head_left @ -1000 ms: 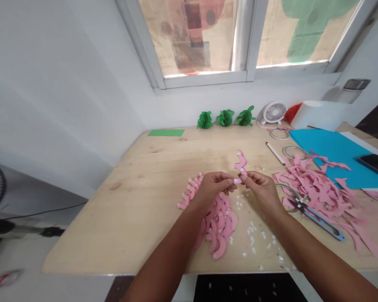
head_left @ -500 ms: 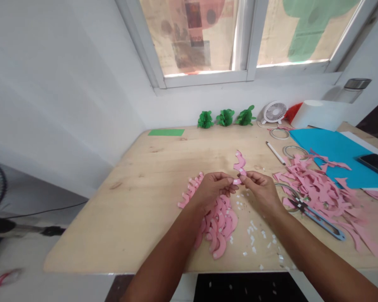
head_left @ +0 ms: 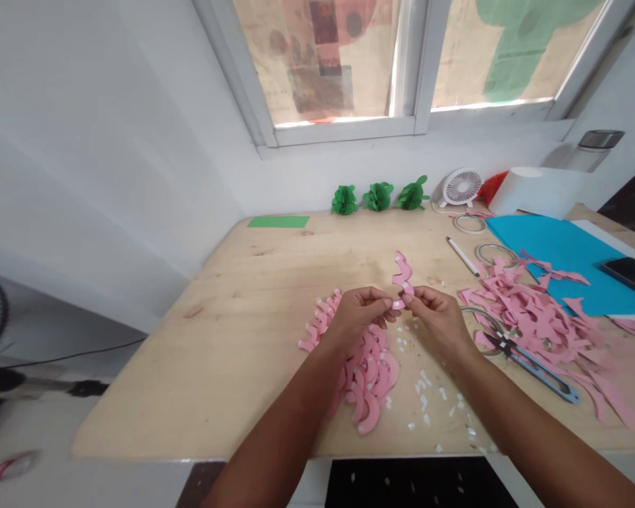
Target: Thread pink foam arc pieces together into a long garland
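A wavy strip of joined pink paper pieces (head_left: pixel 401 270) rises from between my two hands above the table. My left hand (head_left: pixel 364 310) pinches its lower left end, where a small white patch shows. Close by on the right, my right hand (head_left: pixel 432 314) pinches the same strip with thumb and forefinger. Beneath my left hand and forearm lies a pile of curved pink paper pieces (head_left: pixel 369 381), partly hidden by the arm. Just left of that hand rests a wavy pink paper chain (head_left: pixel 322 317). Small white scraps (head_left: pixel 423 384) are scattered below my right hand.
Pink paper offcuts (head_left: pixel 545 317) cover the right side, with blue-handled scissors (head_left: pixel 545 374) beside them. Tape rolls (head_left: pixel 497 255), a white pen (head_left: pixel 462 256), blue sheets (head_left: pixel 566 261) and a phone (head_left: pixel 632 276) lie farther right. Green paper ornaments (head_left: pixel 378 197) and a small fan (head_left: pixel 461 187) stand along the wall.
Both hands stay in nearly the same place on the pink paper strip. Nothing has been taken hold of or let go; the view has shifted very slightly.
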`<state>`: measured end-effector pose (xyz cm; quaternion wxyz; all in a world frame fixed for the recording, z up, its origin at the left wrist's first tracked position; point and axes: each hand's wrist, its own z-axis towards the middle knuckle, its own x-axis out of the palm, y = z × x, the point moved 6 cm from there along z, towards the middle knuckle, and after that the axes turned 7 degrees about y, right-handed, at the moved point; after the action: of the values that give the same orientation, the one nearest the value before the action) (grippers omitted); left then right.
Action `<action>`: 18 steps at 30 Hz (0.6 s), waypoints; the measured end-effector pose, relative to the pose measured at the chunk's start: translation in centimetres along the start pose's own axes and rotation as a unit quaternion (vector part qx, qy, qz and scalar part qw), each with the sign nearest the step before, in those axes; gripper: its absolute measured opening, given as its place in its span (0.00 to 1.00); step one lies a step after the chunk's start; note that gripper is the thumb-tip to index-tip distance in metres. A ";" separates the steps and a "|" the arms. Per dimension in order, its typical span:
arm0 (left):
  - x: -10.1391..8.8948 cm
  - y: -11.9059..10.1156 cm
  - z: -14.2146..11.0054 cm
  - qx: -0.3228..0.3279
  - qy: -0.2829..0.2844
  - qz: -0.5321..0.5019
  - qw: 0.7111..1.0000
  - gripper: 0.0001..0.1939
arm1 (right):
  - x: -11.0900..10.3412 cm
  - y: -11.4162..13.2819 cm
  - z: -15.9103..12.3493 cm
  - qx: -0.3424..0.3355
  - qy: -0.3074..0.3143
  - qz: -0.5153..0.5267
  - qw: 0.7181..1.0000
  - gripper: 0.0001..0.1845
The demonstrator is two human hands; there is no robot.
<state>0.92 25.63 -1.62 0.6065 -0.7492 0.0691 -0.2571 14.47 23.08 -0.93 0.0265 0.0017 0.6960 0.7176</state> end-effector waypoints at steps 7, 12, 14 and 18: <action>0.4 0.3 -0.2 -0.048 0.030 -0.044 0.997 0.13 | 0.1 -0.3 0.1 -0.016 0.013 0.027 0.999 0.13; 0.2 0.4 -0.1 -0.038 0.004 -0.056 0.998 0.13 | 0.1 -0.4 0.2 -0.035 0.022 -0.003 0.999 0.13; -0.2 0.4 0.0 -0.025 -0.023 -0.045 0.998 0.12 | -0.2 -0.3 0.2 -0.045 0.000 -0.025 0.999 0.14; -0.8 0.1 0.1 0.009 -0.052 -0.011 0.999 0.12 | -1.2 0.6 -0.3 -0.091 -0.088 -0.088 0.988 0.14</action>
<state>0.33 26.04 -1.96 0.6128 -0.7570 0.0270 -0.2250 15.68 22.72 -0.27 0.1513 0.0012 0.6200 0.7698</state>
